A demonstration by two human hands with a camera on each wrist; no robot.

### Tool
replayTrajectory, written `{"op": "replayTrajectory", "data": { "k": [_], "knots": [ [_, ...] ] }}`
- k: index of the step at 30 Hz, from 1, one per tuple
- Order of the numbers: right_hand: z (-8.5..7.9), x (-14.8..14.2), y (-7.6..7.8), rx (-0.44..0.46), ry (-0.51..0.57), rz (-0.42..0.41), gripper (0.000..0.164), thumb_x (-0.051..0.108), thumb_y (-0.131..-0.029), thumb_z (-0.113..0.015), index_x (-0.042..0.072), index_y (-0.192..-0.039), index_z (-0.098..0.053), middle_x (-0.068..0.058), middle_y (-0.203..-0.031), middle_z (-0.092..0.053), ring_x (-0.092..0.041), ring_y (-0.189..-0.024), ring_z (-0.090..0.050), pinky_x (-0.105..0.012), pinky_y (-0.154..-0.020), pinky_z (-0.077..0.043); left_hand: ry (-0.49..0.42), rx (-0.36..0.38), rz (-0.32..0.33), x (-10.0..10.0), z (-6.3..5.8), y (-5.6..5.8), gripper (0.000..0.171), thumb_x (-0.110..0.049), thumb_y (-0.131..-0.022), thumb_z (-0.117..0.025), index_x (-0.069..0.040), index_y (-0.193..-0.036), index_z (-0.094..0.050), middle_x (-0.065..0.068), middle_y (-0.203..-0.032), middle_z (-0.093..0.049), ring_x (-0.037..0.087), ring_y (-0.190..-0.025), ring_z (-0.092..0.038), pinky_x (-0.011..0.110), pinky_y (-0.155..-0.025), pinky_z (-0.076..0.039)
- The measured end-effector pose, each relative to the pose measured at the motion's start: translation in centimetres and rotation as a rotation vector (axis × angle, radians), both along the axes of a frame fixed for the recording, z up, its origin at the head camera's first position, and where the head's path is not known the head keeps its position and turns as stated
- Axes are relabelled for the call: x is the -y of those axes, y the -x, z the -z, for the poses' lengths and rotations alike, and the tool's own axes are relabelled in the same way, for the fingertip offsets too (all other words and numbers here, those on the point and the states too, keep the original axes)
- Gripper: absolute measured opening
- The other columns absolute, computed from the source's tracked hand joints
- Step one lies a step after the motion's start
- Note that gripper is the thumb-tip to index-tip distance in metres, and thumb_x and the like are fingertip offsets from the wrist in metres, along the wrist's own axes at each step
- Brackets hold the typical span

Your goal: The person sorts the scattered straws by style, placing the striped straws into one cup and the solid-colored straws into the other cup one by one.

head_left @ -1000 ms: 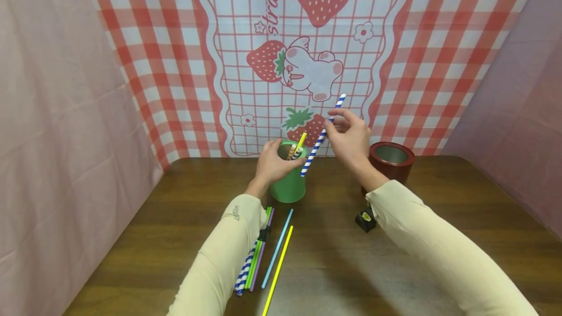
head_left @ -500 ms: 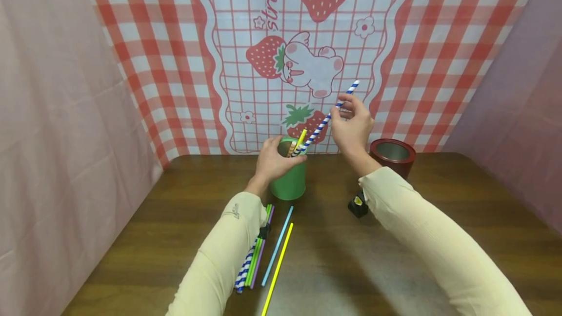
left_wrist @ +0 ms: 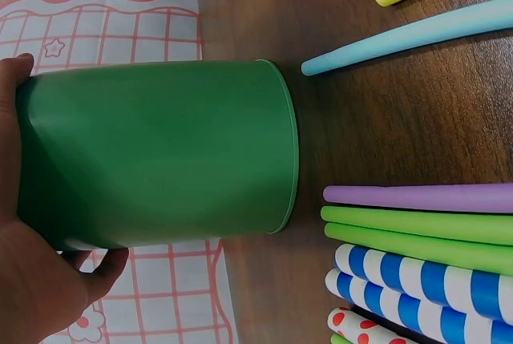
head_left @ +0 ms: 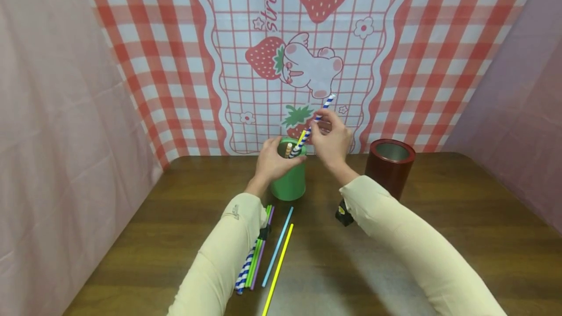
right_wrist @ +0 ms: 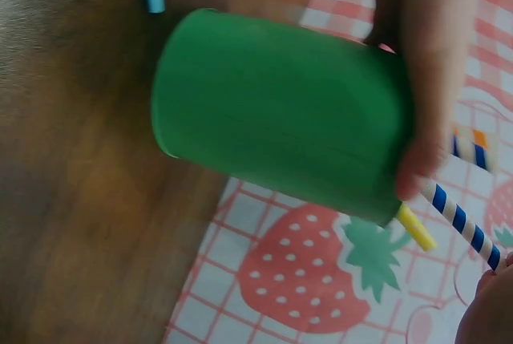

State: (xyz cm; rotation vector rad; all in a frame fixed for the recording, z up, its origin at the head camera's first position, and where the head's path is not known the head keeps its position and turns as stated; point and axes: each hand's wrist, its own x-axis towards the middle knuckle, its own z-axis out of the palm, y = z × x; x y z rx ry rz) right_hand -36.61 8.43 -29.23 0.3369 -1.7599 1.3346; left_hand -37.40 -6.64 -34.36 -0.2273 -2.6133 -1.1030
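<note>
My left hand (head_left: 273, 164) grips a green can (head_left: 290, 184) around its upper rim, thumb along the near side. Inside the can stand a yellow straw (head_left: 302, 136), an orange-striped straw (head_left: 288, 149) and a dark-striped one, their tops showing above the rim. My right hand (head_left: 332, 139) pinches a blue-and-white striped straw (head_left: 328, 103) by its upper part, to the right of the can. This straw leans up to the right, its lower end at the can's mouth. In the right wrist view, the same striped straw (right_wrist: 458, 220) runs from my fingers to the rim.
On the wooden table (head_left: 189, 199), a light blue straw (head_left: 277, 247) and a yellow straw (head_left: 278, 269) lie before the can. Purple, green, striped and red-dotted straws (left_wrist: 361, 326) lie partly beneath my left sleeve. A dark red can (head_left: 388, 169) stands at right.
My right hand first carried the striped straw up and right, bringing its lower end from beside the can to its mouth, then moved left and down. The left hand stayed on the can.
</note>
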Motion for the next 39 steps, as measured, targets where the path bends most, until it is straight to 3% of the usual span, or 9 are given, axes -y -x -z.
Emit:
{"op": "replayTrajectory", "data": {
  "k": [9, 15, 22, 29, 39],
  "knots": [
    [3.3, 0.4, -0.5, 0.007, -0.175, 0.006, 0.017, 0.003, -0.085, -0.067, 0.003, -0.101, -0.071, -0.012, -0.096, -0.073, -0.024, -0.082, -0.071, -0.034, -0.074, -0.058, 0.005, 0.015, -0.009, -0.2, 0.0, -0.3, 0.097, -0.055, -0.070, -0.078, -0.010, -0.146, -0.040, 0.012, -0.148, -0.037, 0.029, -0.130, -0.042, 0.042, -0.107, -0.038],
    [4.7, 0.5, -0.9, -0.034, -0.264, 0.014, 0.015, 0.008, -0.087, -0.066, 0.004, -0.100, -0.072, -0.011, -0.093, -0.074, -0.023, -0.081, -0.070, -0.037, -0.066, -0.058, 0.004, 0.016, -0.008, -0.1, -0.1, -0.2, 0.095, -0.050, -0.071, -0.077, -0.009, -0.147, -0.038, 0.013, -0.148, -0.036, 0.030, -0.127, -0.045, 0.042, -0.105, -0.040],
    [5.4, 0.6, -1.3, 0.022, -0.348, 0.024, 0.019, 0.015, -0.088, -0.064, 0.010, -0.103, -0.074, -0.009, -0.093, -0.074, -0.026, -0.074, -0.069, -0.038, -0.066, -0.053, 0.010, 0.015, -0.018, 0.0, -0.1, 0.0, 0.092, -0.048, -0.072, -0.076, -0.010, -0.147, -0.038, 0.012, -0.149, -0.036, 0.030, -0.126, -0.046, 0.042, -0.103, -0.041],
    [5.9, 0.4, -1.8, 0.020, -0.419, 0.015, 0.024, 0.020, -0.091, -0.062, 0.012, -0.111, -0.073, -0.006, -0.069, -0.064, -0.018, -0.058, -0.052, -0.035, -0.054, -0.041, 0.020, 0.006, -0.015, -0.1, 0.0, 0.2, 0.091, -0.047, -0.072, -0.076, -0.009, -0.147, -0.039, 0.012, -0.147, -0.038, 0.030, -0.126, -0.047, 0.041, -0.104, -0.041],
    [6.2, 0.4, -2.3, 0.009, -0.428, -0.009, 0.027, 0.020, -0.092, -0.062, 0.013, -0.116, -0.071, -0.008, -0.079, -0.068, -0.019, -0.065, -0.056, -0.036, -0.059, -0.045, 0.018, -0.009, -0.011, 0.2, 0.1, 0.2, 0.089, -0.047, -0.073, -0.075, -0.009, -0.146, -0.040, 0.013, -0.145, -0.040, 0.030, -0.125, -0.047, 0.041, -0.103, -0.042]
  ]
}}
